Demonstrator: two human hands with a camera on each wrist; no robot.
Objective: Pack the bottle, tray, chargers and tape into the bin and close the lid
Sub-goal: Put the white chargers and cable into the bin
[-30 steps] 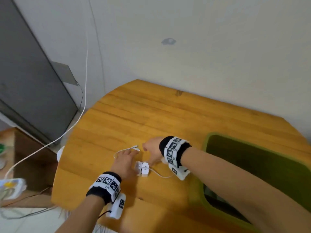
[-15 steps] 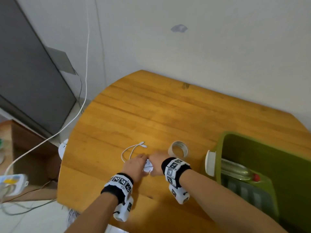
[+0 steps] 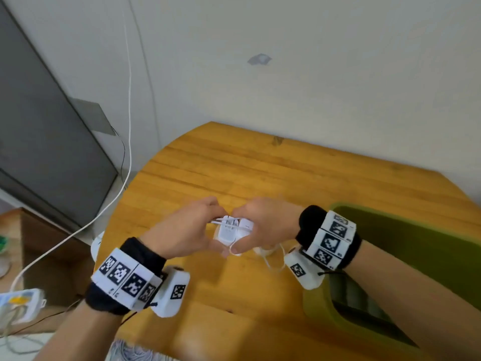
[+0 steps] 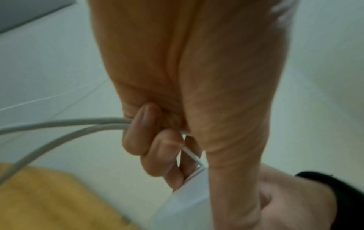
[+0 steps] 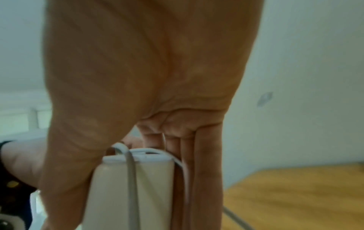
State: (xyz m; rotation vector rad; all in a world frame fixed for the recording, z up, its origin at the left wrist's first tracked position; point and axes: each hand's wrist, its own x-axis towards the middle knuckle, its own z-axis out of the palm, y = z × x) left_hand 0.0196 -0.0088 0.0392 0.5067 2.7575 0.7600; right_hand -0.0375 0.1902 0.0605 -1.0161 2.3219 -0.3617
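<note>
Pale walls back a wooden table (image 3: pixel 260 178), green bin (image 3: pixel 406 254) at its right. Above it, left hand (image 3: pixel 187 230) pinches cable (image 4: pixel 59 124); right hand (image 3: pixel 265 225) grips white chargers (image 3: pixel 229 231). No readable writing.

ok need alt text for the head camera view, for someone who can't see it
Two hands, left hand and right hand, hold white chargers with their white cable together above a wooden table. An open green bin sits at the right, against a pale wall.
</note>
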